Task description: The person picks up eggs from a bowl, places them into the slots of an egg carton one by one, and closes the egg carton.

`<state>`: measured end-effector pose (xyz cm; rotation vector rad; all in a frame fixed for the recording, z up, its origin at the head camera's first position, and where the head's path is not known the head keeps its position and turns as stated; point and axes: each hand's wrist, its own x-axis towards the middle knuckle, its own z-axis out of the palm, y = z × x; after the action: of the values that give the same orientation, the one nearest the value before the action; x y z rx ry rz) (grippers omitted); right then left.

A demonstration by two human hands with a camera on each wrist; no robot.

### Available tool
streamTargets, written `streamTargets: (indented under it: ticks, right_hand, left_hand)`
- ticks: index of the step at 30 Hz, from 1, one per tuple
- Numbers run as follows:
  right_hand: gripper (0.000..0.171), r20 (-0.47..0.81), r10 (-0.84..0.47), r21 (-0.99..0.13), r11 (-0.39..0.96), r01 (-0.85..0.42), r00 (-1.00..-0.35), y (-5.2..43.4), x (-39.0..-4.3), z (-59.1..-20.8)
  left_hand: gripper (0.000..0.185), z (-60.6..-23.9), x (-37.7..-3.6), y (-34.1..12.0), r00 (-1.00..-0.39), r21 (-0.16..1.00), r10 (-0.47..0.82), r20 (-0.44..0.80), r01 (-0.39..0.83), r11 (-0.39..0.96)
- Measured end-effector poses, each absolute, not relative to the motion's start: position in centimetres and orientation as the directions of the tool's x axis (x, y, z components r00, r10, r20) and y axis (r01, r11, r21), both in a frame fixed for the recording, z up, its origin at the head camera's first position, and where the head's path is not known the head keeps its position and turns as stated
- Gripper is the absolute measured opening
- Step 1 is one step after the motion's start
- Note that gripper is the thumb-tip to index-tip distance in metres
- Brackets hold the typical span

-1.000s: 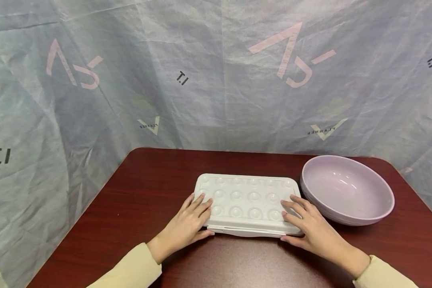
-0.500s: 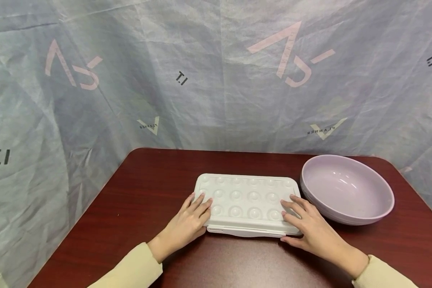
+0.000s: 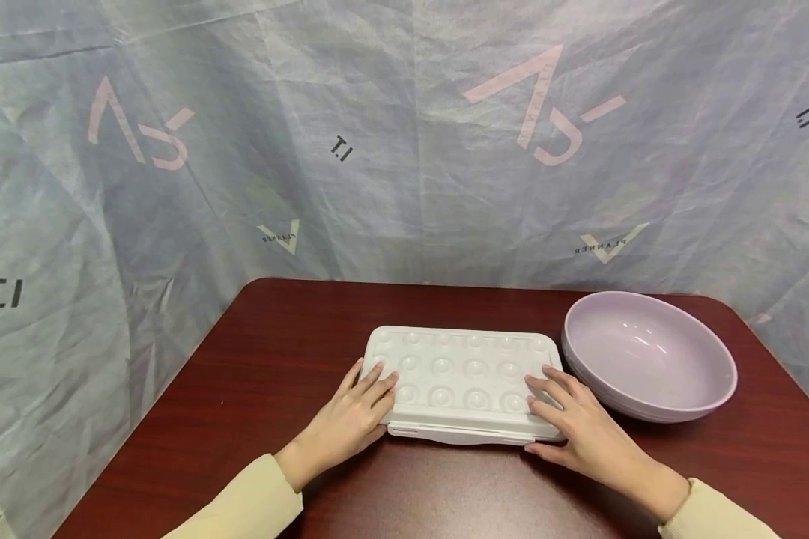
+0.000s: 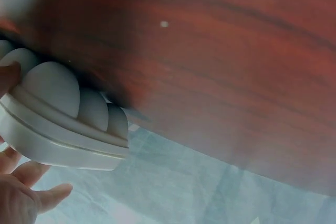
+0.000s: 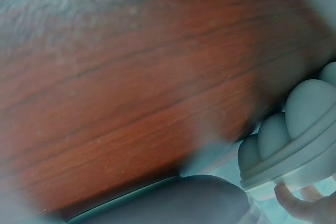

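Note:
A white lidded plastic egg box (image 3: 458, 367) lies on the table, its lid covered in rows of round bumps. Rounded egg cups (image 4: 52, 87) show along its underside in the left wrist view. My left hand (image 3: 347, 419) holds the box's left end, fingers spread over the lid and the thumb hidden from the head view. At the other end my right hand (image 3: 583, 423) holds the front right corner, with fingertips on the lid and the thumb against the front edge. A long latch (image 3: 458, 434) runs along the front side, between the hands. The lid is closed.
A large lilac bowl (image 3: 647, 359) stands just right of the egg box, near my right hand. The dark red wooden table (image 3: 276, 337) backs onto a grey printed cloth (image 3: 377, 187), which also hangs along both sides.
My left thumb has drawn back from the front edge of the egg box, out of the head view. The right hand, the egg box and the bowl have stayed in place.

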<state>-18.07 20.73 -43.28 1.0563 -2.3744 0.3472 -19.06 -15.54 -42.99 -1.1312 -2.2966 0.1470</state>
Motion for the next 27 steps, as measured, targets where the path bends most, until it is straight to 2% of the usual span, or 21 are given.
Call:
streamTargets:
  ticks: [4,9,27]
  right_hand:
    - [0.046,0.551,-0.616,-0.024,0.663,-0.749,-0.563,20.67,-18.07,-43.22]
    - [0.045,0.558,-0.615,-0.023,0.66,-0.751,-0.558,20.63,-18.03,-43.16]
    - [0.044,0.548,-0.617,-0.028,0.661,-0.75,-0.565,20.71,-17.93,-43.25]
  left_hand:
    - [0.061,-43.09,-18.96,-15.63,-0.473,-0.284,0.745,0.47,0.718,0.635]
    - [0.057,-42.92,-18.77,-15.51,-0.487,-0.238,0.728,0.483,0.727,0.644]
    - [0.05,-43.0,-18.67,-15.17,-0.492,-0.276,0.726,0.48,0.701,0.658]
